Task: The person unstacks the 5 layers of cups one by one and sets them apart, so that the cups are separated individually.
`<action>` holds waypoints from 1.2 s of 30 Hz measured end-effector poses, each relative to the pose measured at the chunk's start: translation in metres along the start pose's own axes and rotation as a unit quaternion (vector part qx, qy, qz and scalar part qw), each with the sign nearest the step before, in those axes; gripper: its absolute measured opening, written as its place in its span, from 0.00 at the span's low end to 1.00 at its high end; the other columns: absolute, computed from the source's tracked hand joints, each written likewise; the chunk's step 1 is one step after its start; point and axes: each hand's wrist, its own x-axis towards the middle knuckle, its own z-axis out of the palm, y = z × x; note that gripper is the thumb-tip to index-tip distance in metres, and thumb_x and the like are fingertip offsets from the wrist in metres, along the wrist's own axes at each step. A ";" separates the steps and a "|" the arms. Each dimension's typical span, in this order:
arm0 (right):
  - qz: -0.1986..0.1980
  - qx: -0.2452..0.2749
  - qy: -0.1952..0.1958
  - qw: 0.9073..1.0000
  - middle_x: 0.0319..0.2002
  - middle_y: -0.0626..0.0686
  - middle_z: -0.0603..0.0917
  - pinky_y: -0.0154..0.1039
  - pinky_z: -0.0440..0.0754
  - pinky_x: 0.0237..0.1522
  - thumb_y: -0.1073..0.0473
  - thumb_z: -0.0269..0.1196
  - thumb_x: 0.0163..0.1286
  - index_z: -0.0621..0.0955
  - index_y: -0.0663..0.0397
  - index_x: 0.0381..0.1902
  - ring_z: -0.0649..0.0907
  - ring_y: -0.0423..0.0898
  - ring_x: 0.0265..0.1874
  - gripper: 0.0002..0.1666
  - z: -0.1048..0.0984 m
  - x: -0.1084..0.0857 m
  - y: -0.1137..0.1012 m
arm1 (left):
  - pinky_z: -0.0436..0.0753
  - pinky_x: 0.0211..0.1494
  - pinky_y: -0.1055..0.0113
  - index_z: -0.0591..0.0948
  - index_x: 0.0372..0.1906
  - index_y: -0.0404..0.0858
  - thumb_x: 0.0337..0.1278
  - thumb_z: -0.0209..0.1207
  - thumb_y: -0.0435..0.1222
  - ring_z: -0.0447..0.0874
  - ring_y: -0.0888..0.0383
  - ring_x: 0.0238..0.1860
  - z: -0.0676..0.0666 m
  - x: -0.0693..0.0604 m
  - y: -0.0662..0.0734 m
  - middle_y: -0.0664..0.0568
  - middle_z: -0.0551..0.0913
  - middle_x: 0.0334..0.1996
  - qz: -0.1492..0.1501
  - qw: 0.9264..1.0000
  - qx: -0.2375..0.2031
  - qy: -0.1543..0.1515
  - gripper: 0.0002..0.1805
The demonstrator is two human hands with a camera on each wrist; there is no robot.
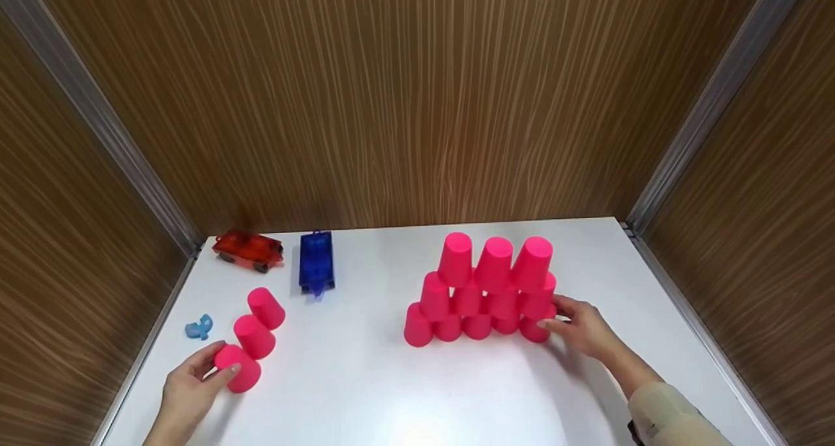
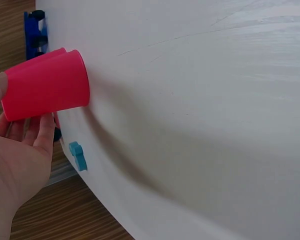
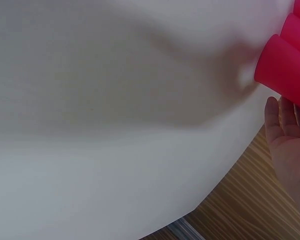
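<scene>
On the left of the table, three upside-down pink cups stand in a slanting row. My left hand [image 1: 189, 384] holds the nearest pink cup [image 1: 241, 371], thumb on one side and fingers on the other; the left wrist view shows this cup [image 2: 50, 85] hiding most of those behind it. To the right rises a three-tier wall of upside-down pink cups [image 1: 477, 299], three on top and several in each lower tier. My right hand [image 1: 587, 328] grips the bottom tier's right-end cup [image 1: 533, 330] between thumb and fingers. In the right wrist view the thumb is hidden.
A clear red toy car [image 1: 249, 250] and a clear blue toy car [image 1: 316, 263] sit near the back left edge. One small light-blue piece [image 1: 199, 327] lies left of the row of cups. Wood-grain panels [image 1: 417, 107] enclose the white table [image 1: 365, 394] at back and sides.
</scene>
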 end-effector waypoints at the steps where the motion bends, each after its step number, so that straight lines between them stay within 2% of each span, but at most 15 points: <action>1: -0.001 -0.001 0.000 1.000 0.58 0.63 0.86 0.51 0.87 0.58 0.59 0.73 0.72 0.76 0.68 0.70 0.84 0.65 0.61 0.35 0.000 0.000 0.000 | 0.74 0.66 0.56 0.63 0.81 0.32 0.68 0.71 0.42 0.65 0.35 0.77 0.000 0.000 0.001 0.32 0.66 0.78 0.004 1.000 0.000 0.002 0.45; 5: -0.006 0.001 0.000 1.000 0.58 0.64 0.86 0.51 0.87 0.58 0.59 0.74 0.71 0.76 0.69 0.70 0.84 0.66 0.61 0.35 0.000 0.002 -0.001 | 0.74 0.66 0.58 0.63 0.81 0.31 0.69 0.71 0.41 0.67 0.36 0.76 -0.001 -0.001 0.002 0.32 0.66 0.77 0.020 1.000 0.003 0.005 0.44; 12: -0.015 0.007 0.004 1.000 0.58 0.65 0.86 0.53 0.86 0.58 0.61 0.74 0.71 0.76 0.70 0.70 0.84 0.67 0.60 0.35 0.000 0.003 -0.002 | 0.74 0.66 0.60 0.61 0.82 0.32 0.68 0.72 0.42 0.65 0.36 0.78 -0.006 -0.002 0.006 0.33 0.65 0.78 0.022 1.000 0.001 0.003 0.47; 17: -0.011 0.005 0.006 1.000 0.59 0.65 0.86 0.52 0.86 0.58 0.60 0.74 0.71 0.76 0.70 0.70 0.84 0.67 0.61 0.35 -0.001 0.004 -0.003 | 0.74 0.65 0.62 0.61 0.83 0.34 0.67 0.72 0.46 0.65 0.37 0.78 -0.010 -0.003 0.015 0.35 0.65 0.79 0.023 1.000 0.013 0.003 0.48; 21: -0.009 0.001 0.005 1.000 0.59 0.64 0.86 0.53 0.86 0.59 0.59 0.74 0.71 0.76 0.69 0.70 0.84 0.66 0.61 0.35 -0.001 0.004 -0.001 | 0.73 0.66 0.65 0.63 0.82 0.35 0.66 0.73 0.48 0.67 0.39 0.77 -0.014 -0.006 0.026 0.36 0.68 0.78 0.046 0.999 0.024 0.008 0.48; 29: -0.002 0.005 0.001 1.000 0.59 0.64 0.86 0.54 0.86 0.59 0.58 0.74 0.71 0.76 0.68 0.71 0.83 0.67 0.62 0.36 0.000 0.001 -0.001 | 0.74 0.64 0.75 0.65 0.81 0.38 0.68 0.72 0.46 0.70 0.42 0.76 -0.013 -0.012 0.059 0.40 0.71 0.77 0.083 0.996 0.027 0.009 0.44; 36: -0.011 0.012 0.001 1.000 0.58 0.63 0.86 0.45 0.87 0.57 0.60 0.74 0.71 0.77 0.69 0.70 0.84 0.65 0.61 0.35 -0.001 0.000 -0.001 | 0.76 0.62 0.78 0.65 0.82 0.40 0.66 0.72 0.49 0.71 0.41 0.75 -0.003 -0.015 0.104 0.42 0.71 0.76 0.142 0.989 0.027 -0.019 0.46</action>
